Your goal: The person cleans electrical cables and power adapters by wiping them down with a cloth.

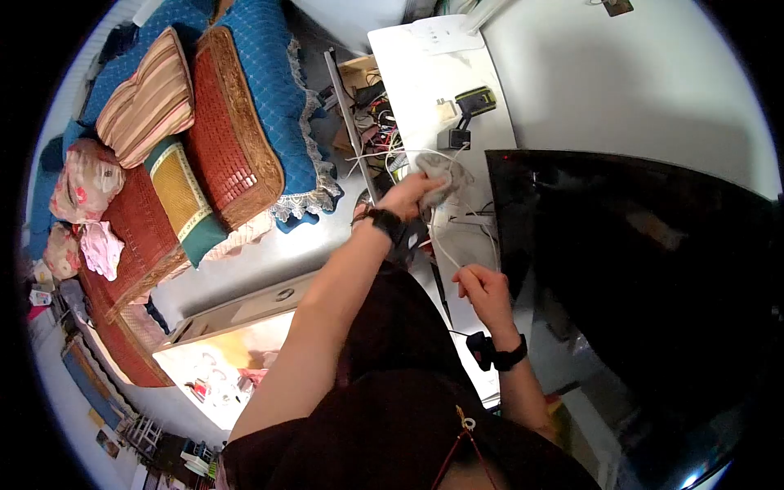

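My left hand (411, 196) holds a crumpled grey-white cloth (443, 180) against the edge of the white tabletop (416, 77). A white cable (438, 237) hangs from around the cloth and runs down toward my right hand (483, 292). The fingers of my right hand are curled at the cable's lower end, below and to the right of my left hand. Just above the cloth stand a black cube-like device (460, 139) and a black and yellow-green device (476, 100), with a white adapter (446, 112) beside them.
An open drawer (380, 122) full of tangled cables is left of the tabletop. A large black screen (637, 269) fills the right side. At the left stands a sofa with a blue cover (269, 90) and a striped pillow (151, 98). An open lit drawer (237, 359) is lower left.
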A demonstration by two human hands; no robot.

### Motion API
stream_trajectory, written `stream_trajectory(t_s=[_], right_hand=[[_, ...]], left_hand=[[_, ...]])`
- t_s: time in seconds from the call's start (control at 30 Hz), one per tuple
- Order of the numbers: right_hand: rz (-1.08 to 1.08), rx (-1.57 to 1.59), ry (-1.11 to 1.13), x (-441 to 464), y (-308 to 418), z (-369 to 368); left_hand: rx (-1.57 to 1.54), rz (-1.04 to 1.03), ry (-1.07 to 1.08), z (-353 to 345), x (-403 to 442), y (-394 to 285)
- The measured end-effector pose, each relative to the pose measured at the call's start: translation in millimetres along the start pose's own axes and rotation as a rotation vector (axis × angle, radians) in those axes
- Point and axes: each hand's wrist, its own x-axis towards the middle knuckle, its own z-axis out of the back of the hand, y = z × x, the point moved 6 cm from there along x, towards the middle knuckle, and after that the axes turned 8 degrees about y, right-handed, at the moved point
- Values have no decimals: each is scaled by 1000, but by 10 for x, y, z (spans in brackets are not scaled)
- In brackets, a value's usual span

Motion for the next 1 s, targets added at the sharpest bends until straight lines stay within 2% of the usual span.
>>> stream_trajectory(t_s=[0.07, 0.1, 0.13, 0.2, 0.27, 0.37, 0.4, 0.43, 0.5, 0.63, 0.8, 0.87, 0.9, 0.93, 1.0], right_hand=[[-63, 112, 61, -8, -68, -43], [-88, 157, 114, -18, -127, -77], [-113, 200, 165, -26, -169, -96], [-108, 178, 197, -27, -166, -67], [-231, 312, 189, -29, -222, -50], [-161, 138, 108, 30, -161, -54], [-160, 138, 108, 27, -166, -85], [-102, 22, 72, 14, -139, -93], [-39, -141, 12, -29, -50, -139], [95, -223, -143, 30, 57, 58], [21, -194, -146, 15, 52, 242], [-14, -148, -155, -4, 45, 243], [-15, -141, -156, -6, 34, 233], [17, -145, -159, -16, 40, 218], [53, -145, -163, -7, 57, 218]], left_hand=[[64, 103, -44, -161, -404, 48], [-5, 58, 9, -102, -429, 152], [15, 137, -27, -160, -632, 145], [-7, 100, 143, -93, -727, 284], [-68, 114, 121, -220, -902, 411], [-124, 90, 126, -434, -1033, 532], [-124, 52, 153, -508, -1021, 534], [-81, -31, 90, -528, -966, 491], [-67, -45, 80, -518, -776, 422], [55, -25, 22, -392, -169, 390], [105, -28, -29, -466, 271, 232], [8, -20, -82, -421, 329, 286], [-81, 10, -18, -471, 261, 284], [-75, 14, -23, -428, 215, 309], [-254, -12, -20, -347, 169, 359]])
